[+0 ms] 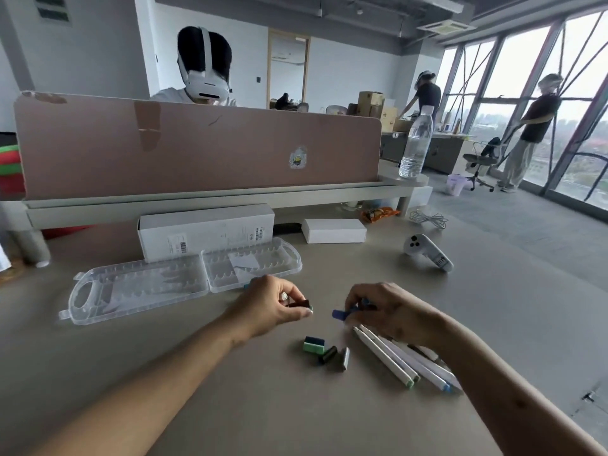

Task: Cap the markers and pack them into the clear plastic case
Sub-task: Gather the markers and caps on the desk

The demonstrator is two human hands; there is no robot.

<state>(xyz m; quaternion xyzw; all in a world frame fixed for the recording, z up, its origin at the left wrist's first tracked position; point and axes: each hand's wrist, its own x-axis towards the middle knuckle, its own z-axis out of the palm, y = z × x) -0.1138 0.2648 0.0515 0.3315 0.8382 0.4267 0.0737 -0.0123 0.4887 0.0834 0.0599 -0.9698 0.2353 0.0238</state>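
Observation:
The clear plastic case (138,287) lies open on the desk at the left, both halves flat. My left hand (273,307) pinches a dark marker cap (302,304) just in front of the case. My right hand (388,311) grips a marker whose blue end (340,314) points towards the left hand. Several white markers (394,357) lie side by side under my right wrist. Loose caps, green (312,345), black (329,354) and grey (344,358), sit between my forearms.
Behind the case stand a long white box (204,235) and a smaller white box (334,230). A white controller (427,253) lies at the right, a cable (427,218) beyond it. A water bottle (416,143) stands on the shelf by the brown divider (197,146).

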